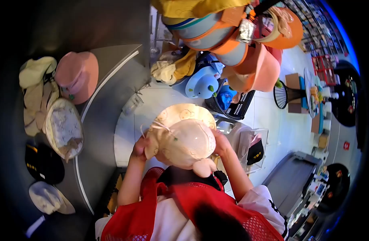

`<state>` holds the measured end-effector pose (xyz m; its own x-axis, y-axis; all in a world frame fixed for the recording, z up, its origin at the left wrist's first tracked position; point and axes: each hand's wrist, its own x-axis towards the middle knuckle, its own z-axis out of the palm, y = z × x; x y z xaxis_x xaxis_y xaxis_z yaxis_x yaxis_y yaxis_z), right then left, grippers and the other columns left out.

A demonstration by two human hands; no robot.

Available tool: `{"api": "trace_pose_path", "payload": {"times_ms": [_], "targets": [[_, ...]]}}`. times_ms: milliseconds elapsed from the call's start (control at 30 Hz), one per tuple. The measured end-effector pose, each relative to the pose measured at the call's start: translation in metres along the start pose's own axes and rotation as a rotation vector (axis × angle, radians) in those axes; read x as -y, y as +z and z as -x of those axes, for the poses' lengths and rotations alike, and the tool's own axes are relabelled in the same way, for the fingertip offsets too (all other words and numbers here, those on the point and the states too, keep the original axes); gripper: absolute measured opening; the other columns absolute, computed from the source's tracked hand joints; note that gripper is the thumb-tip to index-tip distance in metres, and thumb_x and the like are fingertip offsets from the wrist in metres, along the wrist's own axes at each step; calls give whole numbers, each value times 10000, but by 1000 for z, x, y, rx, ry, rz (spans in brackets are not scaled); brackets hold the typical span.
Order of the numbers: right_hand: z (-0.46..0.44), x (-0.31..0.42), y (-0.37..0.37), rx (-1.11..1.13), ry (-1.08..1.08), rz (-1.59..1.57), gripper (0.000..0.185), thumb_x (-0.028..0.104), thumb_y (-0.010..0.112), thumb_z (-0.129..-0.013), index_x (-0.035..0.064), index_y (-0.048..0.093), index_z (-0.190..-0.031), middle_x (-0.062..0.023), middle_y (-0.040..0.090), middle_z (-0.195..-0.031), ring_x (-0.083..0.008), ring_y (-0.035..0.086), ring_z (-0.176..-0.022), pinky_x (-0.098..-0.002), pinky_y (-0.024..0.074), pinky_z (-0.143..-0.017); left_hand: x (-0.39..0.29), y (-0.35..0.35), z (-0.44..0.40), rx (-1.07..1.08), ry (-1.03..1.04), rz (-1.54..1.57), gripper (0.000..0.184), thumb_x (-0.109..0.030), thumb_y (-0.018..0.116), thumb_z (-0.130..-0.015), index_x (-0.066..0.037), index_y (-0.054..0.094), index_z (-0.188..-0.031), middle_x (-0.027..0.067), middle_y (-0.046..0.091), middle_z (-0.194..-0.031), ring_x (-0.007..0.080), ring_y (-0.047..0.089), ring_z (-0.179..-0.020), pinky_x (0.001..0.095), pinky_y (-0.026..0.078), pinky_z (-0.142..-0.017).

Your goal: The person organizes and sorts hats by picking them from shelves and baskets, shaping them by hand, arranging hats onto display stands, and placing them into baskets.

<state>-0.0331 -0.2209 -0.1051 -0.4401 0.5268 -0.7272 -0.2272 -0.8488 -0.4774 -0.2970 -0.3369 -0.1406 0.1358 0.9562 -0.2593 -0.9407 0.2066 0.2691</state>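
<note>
A cream sun hat (192,138) with a round crown, a wide brim, a thin bow and a rounded pale piece at its lower edge is held out in front of my chest. My left hand (141,147) is closed on the brim at its left side. On the opposite side, my right hand (221,143) grips the hat's edge. The fingertips of both hands are partly hidden by the fabric.
To the left, a dark counter holds a pink hat (76,76), a patterned oval hat (64,127), a black cap (43,164) and a whitish hat (50,198). Stacked visors and hats (216,36) hang ahead, above a black basket (242,105) and a blue hat (202,84).
</note>
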Motion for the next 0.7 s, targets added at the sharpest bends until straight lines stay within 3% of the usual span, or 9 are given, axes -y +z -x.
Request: {"api": "trace_pose_path", "payload": {"times_ms": [167,233,400,533,600,700], "targets": [[18,0,-38,-228,-196,-169,295,200,433,-863,-20,474,-1056,-120,574,-966,-208,570,-848,-313,459,-757,20,32,-46,-6,-354,-235,425,-113,490,-806,7,364,-1194,113,494,-1109,204,518,-981,309,426,-836],[31,-7,-73,-311,-279,-228,300,207,429,-866,-19,471,-1059,-123,567,-979,-215,565,-860,-322,456,-764,42,58,-73,83,-471,-247,378,-88,447,-836,-5,368,-1196,85,501,-1101,177,517,-975,296,428,-826],[78,-14,-195,-357,-432,-692,385,247,389,-878,-22,401,-1154,-149,521,-1080,-260,542,-941,-356,448,-812,163,125,-166,166,-687,-555,337,-118,431,-859,-15,389,-1178,44,507,-1073,100,502,-946,234,412,-809],[71,12,-280,-482,-444,-590,412,244,458,-848,-18,400,-1161,-148,486,-1132,-259,518,-983,-365,437,-817,257,177,-250,141,-713,-654,313,-118,415,-865,-10,407,-1159,55,516,-1064,107,506,-941,248,417,-804],[41,24,-320,-363,-836,-579,405,229,477,-836,-15,414,-1153,-135,481,-1138,-225,494,-1017,-333,424,-825,305,176,-300,92,-721,-691,322,-116,416,-865,-3,397,-1166,67,512,-1075,123,511,-948,259,419,-808],[-13,60,-394,-561,-883,-344,378,186,493,-819,-18,436,-1131,-101,513,-1084,-164,508,-963,-282,425,-798,353,151,-362,-49,-686,-768,348,-110,416,-863,10,372,-1187,83,501,-1099,148,512,-968,275,417,-821]]}}
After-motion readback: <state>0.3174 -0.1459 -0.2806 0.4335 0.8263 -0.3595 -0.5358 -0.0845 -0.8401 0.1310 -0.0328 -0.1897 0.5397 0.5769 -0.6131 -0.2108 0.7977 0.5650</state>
